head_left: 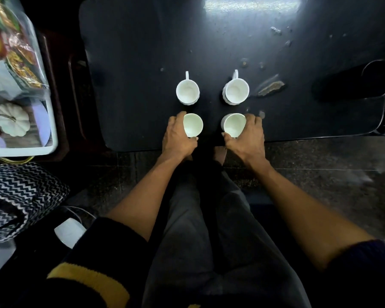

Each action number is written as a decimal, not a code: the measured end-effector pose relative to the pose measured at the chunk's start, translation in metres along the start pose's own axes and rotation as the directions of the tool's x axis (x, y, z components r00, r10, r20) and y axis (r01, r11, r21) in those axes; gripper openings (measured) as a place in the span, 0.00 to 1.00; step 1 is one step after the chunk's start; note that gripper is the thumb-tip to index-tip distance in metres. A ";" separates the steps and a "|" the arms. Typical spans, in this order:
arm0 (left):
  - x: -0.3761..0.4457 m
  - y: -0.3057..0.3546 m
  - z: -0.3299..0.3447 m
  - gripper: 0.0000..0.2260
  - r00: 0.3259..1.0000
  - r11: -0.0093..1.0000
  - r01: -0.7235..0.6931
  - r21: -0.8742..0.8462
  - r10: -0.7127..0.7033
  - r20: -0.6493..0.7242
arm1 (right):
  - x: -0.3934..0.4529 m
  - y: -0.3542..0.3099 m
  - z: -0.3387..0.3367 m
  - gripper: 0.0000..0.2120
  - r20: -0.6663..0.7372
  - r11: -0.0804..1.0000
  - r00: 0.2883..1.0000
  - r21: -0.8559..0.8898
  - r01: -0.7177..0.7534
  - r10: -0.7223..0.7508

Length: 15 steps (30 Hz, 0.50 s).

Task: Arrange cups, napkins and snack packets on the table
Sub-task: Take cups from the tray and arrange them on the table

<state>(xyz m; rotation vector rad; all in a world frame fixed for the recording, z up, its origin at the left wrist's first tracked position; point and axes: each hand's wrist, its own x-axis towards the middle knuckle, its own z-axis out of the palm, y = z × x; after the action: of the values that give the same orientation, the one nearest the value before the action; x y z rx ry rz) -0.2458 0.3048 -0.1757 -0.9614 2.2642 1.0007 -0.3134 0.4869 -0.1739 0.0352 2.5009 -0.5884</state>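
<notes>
Dark trousers point(209, 230) fill the bottom centre of the frame, nearest the lens, with both bare forearms reaching up from them to the table point(142, 52). At far left a white bin point(51, 121) holds snack packets point(20, 56) at upper left and a small white pumpkin point(13, 120) below them; no napkins can be made out. Moving right, four white cups stand in a square at mid-frame. The left hand point(177, 138) curls its fingers and thumb round the near left cup point(193, 125), which tilts inward near the table's front edge. Above it the far left cup point(187, 91) sits upright, handle pointing away. Next, the far right cup point(236, 91) stands likewise. The right hand point(248, 136) wraps the near right cup point(233, 125), also tilted. These look like glazed ceramic: stiff, fairly light, smooth enough to slip and likely to chip if knocked together, so a wrap round the body or a pinch on the handle suits them. The packets should be light and crinkly, best lifted by an edge.
</notes>
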 end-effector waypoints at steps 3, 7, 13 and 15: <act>0.000 -0.001 0.000 0.36 1.000 1.000 -0.008 -0.008 0.008 0.000 | -0.001 0.000 0.000 0.35 -0.007 1.000 1.000 -0.007 0.004 -0.004; 0.000 -0.001 0.001 0.36 1.000 1.000 -0.012 -0.009 0.012 -0.004 | -0.001 0.000 0.000 0.35 0.001 1.000 1.000 -0.007 -0.005 0.005; 0.000 -0.001 0.000 0.37 1.000 1.000 -0.009 -0.008 0.009 -0.005 | 0.000 0.000 -0.001 0.36 0.011 1.000 1.000 -0.023 -0.004 0.005; 0.000 -0.001 0.000 0.37 1.000 1.000 -0.006 -0.008 0.006 0.000 | 0.001 -0.001 -0.001 0.38 0.020 1.000 1.000 -0.028 -0.006 0.007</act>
<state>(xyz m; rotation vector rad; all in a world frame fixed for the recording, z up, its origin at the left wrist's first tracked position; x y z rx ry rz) -0.2455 0.3041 -0.1760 -0.9586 2.2663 1.0128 -0.3150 0.4863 -0.1726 0.0270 2.4876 -0.5486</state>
